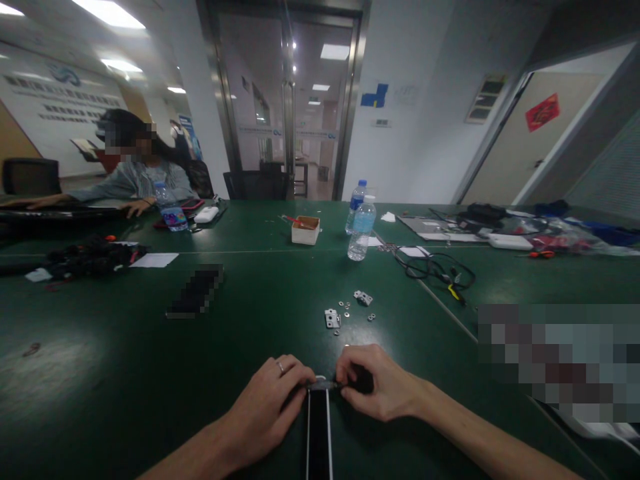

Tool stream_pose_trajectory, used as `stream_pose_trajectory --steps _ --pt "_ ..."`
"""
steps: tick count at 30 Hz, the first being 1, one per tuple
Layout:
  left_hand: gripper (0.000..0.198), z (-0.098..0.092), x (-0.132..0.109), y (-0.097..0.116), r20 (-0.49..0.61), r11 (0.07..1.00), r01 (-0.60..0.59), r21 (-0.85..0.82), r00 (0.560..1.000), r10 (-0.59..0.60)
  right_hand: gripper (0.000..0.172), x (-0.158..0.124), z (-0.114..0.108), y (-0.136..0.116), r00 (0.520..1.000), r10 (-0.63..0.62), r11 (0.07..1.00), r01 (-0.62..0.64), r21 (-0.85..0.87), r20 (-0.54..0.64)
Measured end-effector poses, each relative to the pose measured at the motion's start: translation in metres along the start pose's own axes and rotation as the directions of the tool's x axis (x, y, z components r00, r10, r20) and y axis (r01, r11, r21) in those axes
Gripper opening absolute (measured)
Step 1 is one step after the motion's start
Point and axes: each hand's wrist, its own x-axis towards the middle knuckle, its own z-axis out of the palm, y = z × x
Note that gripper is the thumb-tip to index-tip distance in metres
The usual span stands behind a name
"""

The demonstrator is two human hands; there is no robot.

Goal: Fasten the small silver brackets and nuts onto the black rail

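Note:
A long black bar with silver edges (319, 433) runs from the bottom of the view up to between my hands. A small dark flat piece (324, 385) lies across its far end. My left hand (273, 403), with a ring on one finger, is closed against the left side of that end, its fingertips on the bar and the flat piece. On the other side my right hand (376, 383) pinches at the right tip of the flat piece; whatever small thing is between thumb and finger is hidden. Beyond them lie two metal brackets, one bracket (332, 319) nearer, and several small nuts (347, 315).
Water bottles (357, 240) and a small open box (305, 231) stand farther back. Black cables (435, 267) lie right, near pliers with yellow handles (454, 292). A dark phone-like slab (197, 292) lies left. Another person (145, 173) sits at the far left.

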Motion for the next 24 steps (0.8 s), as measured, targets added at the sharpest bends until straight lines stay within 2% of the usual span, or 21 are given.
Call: stream_pose_trajectory --steps 24 --pt "0.025 0.0015 -0.0002 -0.0026 -0.009 1.0 0.001 0.009 1.0 -0.001 0.009 -0.0014 0.0022 0.0024 0.997 -0.073 0.993 0.07 -0.098 -0.024"
